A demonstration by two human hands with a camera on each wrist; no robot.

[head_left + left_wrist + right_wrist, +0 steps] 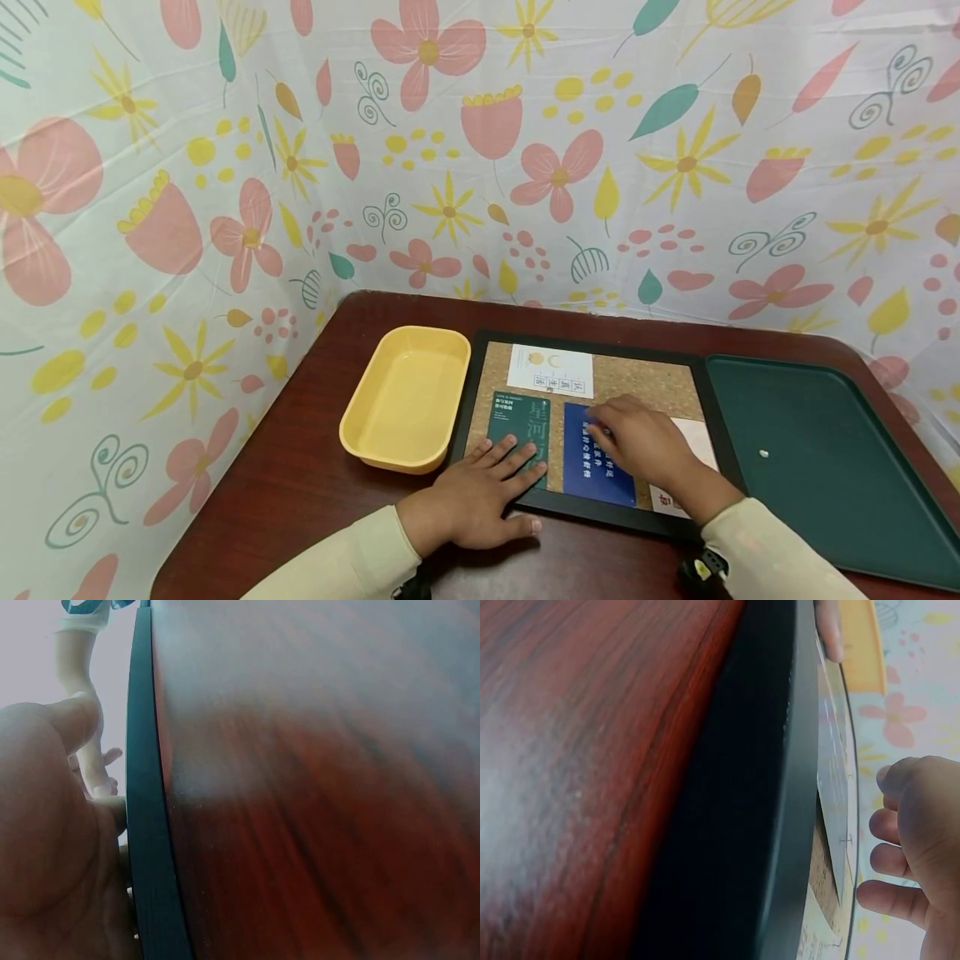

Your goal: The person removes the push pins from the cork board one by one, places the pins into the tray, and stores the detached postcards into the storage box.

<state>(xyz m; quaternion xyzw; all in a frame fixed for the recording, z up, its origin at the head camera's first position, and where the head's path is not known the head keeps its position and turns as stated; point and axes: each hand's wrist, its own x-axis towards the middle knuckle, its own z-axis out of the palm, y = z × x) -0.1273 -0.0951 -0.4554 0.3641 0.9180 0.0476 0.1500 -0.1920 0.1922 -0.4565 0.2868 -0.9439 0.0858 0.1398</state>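
I see my left hand (472, 492) lying flat, fingers straight and spread, with the fingertips pressing on the near end of the dark green printed card (517, 429) and the palm resting on the black frame and the dark red-brown wooden table (300, 467); it grips nothing, and I judge it sits there to pin that card and steady the black-framed cork board (637, 379) so neither slides. My right hand (637, 442) lies over the blue printed card (596, 458) just to the right of the green one, fingers bent down with the tips at the card's far left corner; whether they pinch an edge or a pin there I cannot tell, since the hand hides the contact and the right wrist view only shows loosely curled fingers (889, 859) hovering beside the board's edge. Both cards lie flat on the cork near the board's near edge. A white card with small drawings (550, 371) sits at the far side of the cork, and another white card (693, 450) pokes out from under my right wrist. The shallow yellow plastic tray (405, 400) stands just left of the board, touching or nearly touching its frame, and a flat dark green tray (825, 450) lies to the right with a small white pin-like dot (763, 454) on it, both within easy reach of either hand.
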